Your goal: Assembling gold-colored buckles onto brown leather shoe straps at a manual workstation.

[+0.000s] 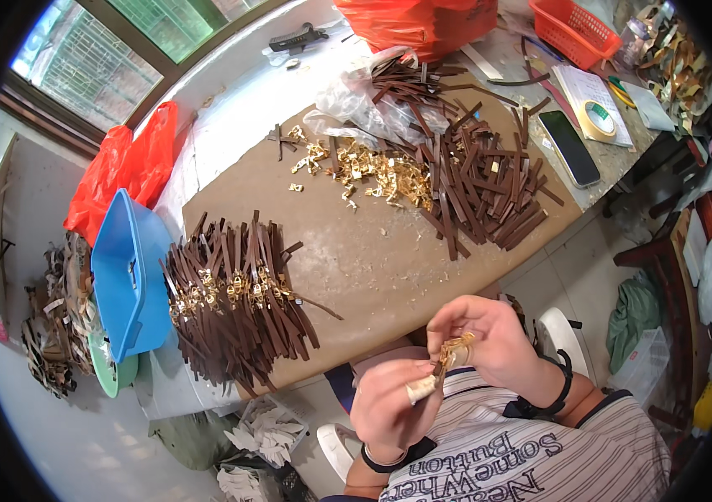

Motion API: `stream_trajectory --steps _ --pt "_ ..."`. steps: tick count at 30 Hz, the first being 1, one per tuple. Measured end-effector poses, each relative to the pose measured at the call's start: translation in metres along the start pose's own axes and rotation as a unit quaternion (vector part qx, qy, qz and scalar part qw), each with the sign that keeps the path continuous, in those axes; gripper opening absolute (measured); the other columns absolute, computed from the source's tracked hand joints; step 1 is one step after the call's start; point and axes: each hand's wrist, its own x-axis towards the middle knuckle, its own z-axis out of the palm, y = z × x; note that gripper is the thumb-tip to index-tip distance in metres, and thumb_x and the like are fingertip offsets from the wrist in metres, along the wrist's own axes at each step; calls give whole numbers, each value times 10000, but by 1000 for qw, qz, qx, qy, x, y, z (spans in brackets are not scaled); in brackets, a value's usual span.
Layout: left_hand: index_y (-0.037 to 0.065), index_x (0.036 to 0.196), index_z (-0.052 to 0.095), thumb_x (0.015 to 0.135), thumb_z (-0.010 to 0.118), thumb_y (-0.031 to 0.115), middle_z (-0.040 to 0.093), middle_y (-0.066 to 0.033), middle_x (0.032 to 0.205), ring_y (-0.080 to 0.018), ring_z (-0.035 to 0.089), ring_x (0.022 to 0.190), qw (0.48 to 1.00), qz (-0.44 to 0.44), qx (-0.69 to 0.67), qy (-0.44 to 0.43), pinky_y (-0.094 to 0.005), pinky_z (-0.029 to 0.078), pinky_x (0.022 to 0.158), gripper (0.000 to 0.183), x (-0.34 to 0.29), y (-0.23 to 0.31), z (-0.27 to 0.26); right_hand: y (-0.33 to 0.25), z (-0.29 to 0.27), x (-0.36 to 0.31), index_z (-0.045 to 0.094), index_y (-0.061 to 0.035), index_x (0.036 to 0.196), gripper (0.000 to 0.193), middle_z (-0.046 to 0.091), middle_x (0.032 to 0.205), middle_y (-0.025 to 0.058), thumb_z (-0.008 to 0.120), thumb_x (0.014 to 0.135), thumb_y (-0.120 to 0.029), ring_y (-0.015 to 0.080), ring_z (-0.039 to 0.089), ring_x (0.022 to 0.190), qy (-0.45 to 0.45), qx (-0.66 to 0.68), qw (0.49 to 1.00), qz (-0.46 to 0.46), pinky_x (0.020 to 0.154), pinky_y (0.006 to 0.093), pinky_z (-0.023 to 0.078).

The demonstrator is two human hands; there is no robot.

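Observation:
Close in front of my body, my left hand and my right hand nearly meet. Between my right fingers is a small gold buckle, its exact shape partly covered. My left fingers pinch a brown strap, of which only a short dark bit shows beside the buckle. A pale wrap covers one left fingertip. Loose gold buckles are heaped mid-table, beside a pile of bare brown straps. At the table's left lies a dense row of straps with gold buckles on them.
A brown board covers the table. A blue bin stands at its left end. At the back are a clear plastic bag and a red bag. A phone, a tape roll and a red basket lie right.

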Motion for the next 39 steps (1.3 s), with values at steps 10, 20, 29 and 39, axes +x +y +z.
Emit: stream_trajectory --steps 10,20,29,39 --pt "-10 884 658 608 690 -82 654 -120 970 -255 638 879 978 64 151 -132 -317 533 737 287 11 -8 -15 9 -11 8 623 48 1012 173 631 923 68 590 884 -64 126 621 809 23 53 993 105 662 240 526" --pt "-70 959 651 858 599 -29 602 -90 947 -128 589 801 848 -385 -359 -67 -237 483 722 121 10 -34 -8 3 -10 8 573 95 1061 207 644 906 140 536 914 -46 203 656 843 -44 -18 978 204 735 305 572" --pt "-88 915 647 830 626 -52 614 -83 844 -127 597 771 883 -364 -294 16 -234 503 691 94 7 -31 -7 5 -8 5 612 72 1030 174 606 902 88 573 873 8 152 635 828 -53 -66 990 113 722 271 549" --pt "-81 888 627 811 624 -92 619 -100 857 -149 626 770 887 -351 -298 26 -251 530 693 79 5 -31 -6 5 -15 6 637 67 983 173 608 861 74 638 812 42 111 613 697 -57 -88 988 113 610 220 531"
